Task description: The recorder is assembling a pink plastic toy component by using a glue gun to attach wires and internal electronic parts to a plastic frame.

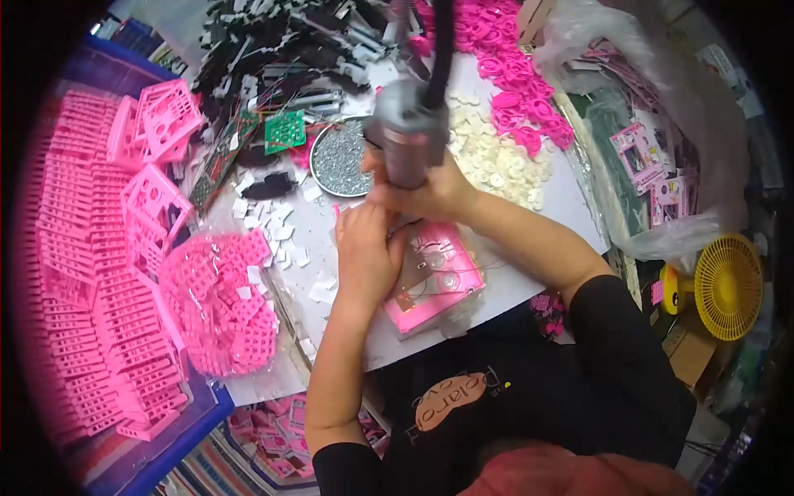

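My right hand grips a grey electric screwdriver that hangs on a dark cable and points down at a pink plastic housing lying open on the white table sheet. My left hand rests on the left edge of that housing, fingers curled over it next to the tool's tip. Inside the housing I see a grey board, thin wires and round white parts.
A round metal dish of small screws sits behind my hands. White buttons and pink rings lie at the back right, black parts at the back. Pink grid pieces fill the left side. A yellow fan stands right.
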`<state>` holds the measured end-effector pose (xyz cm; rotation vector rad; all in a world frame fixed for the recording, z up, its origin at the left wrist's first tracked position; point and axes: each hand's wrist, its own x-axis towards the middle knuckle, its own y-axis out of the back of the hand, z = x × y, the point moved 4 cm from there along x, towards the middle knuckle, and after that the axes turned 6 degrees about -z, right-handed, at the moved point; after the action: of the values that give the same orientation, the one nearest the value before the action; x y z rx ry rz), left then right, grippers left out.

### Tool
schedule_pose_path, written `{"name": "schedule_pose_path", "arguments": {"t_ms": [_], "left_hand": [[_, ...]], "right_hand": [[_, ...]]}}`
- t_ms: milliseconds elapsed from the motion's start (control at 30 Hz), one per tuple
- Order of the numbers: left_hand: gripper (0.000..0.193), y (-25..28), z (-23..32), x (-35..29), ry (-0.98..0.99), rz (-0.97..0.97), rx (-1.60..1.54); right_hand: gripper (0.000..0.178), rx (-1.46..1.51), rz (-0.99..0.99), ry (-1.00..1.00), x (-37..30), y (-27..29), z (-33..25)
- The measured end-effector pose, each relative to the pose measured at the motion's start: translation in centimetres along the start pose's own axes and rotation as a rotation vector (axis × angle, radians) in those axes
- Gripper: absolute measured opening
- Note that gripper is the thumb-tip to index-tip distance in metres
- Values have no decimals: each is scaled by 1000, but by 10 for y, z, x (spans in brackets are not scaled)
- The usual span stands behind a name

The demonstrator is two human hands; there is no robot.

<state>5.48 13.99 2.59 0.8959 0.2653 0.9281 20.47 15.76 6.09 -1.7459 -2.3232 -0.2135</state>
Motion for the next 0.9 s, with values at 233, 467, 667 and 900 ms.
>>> {"name": "schedule_pose_path", "arguments": {"t_ms": [233,467,667,900], "left_hand": [[37,93,42,-70,-47,191,5],[39,193,57,-266,532,-334,468],[40,154,58,-242,443,-248,297],[55,25,40,-102,-170,-60,-12]], "right_hand": [[25,-587,204,-107,56,171,24],[32,-1173,145,-229,90,148,73],[20,-1190,307,-240,67,144,62],[18,-965,-503,87,-63,35,-6]]}}
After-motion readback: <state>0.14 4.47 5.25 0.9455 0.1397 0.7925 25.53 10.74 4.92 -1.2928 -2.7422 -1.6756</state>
